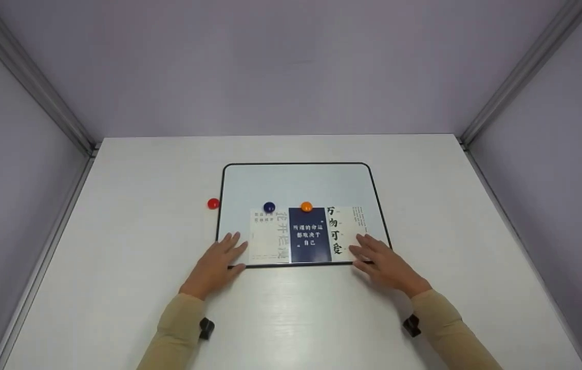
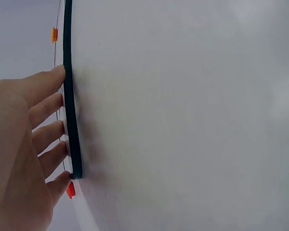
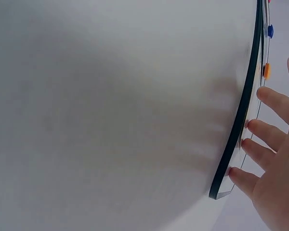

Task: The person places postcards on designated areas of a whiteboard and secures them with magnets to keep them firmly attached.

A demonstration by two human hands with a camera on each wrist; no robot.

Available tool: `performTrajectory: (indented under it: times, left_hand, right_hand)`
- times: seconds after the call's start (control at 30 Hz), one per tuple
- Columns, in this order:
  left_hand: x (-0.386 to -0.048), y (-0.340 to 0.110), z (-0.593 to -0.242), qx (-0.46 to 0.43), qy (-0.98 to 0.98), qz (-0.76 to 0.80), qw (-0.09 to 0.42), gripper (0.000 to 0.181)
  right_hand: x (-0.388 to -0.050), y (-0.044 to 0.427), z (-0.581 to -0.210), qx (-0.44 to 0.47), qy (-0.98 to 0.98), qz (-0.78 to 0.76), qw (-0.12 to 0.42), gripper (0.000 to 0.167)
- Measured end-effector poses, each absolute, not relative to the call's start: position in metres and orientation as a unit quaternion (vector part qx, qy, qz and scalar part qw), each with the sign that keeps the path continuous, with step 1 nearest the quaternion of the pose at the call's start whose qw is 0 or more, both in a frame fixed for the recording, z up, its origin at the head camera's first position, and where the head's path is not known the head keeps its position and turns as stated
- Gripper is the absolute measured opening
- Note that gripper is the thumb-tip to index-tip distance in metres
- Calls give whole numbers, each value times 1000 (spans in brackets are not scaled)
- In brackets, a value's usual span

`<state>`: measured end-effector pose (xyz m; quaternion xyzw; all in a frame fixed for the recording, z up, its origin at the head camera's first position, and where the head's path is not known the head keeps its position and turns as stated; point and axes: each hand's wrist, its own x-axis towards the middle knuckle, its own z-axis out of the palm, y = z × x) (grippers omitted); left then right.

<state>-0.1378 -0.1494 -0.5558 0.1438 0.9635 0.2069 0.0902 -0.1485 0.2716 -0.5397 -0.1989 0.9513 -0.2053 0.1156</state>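
Observation:
A whiteboard with a black rim lies flat on the table. Three printed cards sit side by side along its near edge: a cream one, a navy one and a white one. A dark blue round magnet is at the cream card's top edge, an orange magnet at the navy card's top. My left hand rests on the board's near left corner, fingers extended, thumb by the near rim. My right hand, fingers spread, touches the near right corner and white card.
A red magnet lies just off the board's left edge, on the white table. Pale walls enclose the table at the back and both sides.

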Motion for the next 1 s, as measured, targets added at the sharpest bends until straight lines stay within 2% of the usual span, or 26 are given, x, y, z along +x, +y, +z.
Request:
performTrajectory:
  times: [0.47,0.8,1.0]
  left_hand:
    - [-140,-148,-552,141,966,202,79,54]
    - [-144,-147,-549,147,968,202,38,46]
    - [-149,-150,-550,158,968,195,-7,41]
  right_hand:
    - [-149,273,-539,-186,946,-224,143,59]
    - [-149,272,-538,-193,945,-229,134,58]
    - [-149,272,-540,-188,945,-231,134,58]
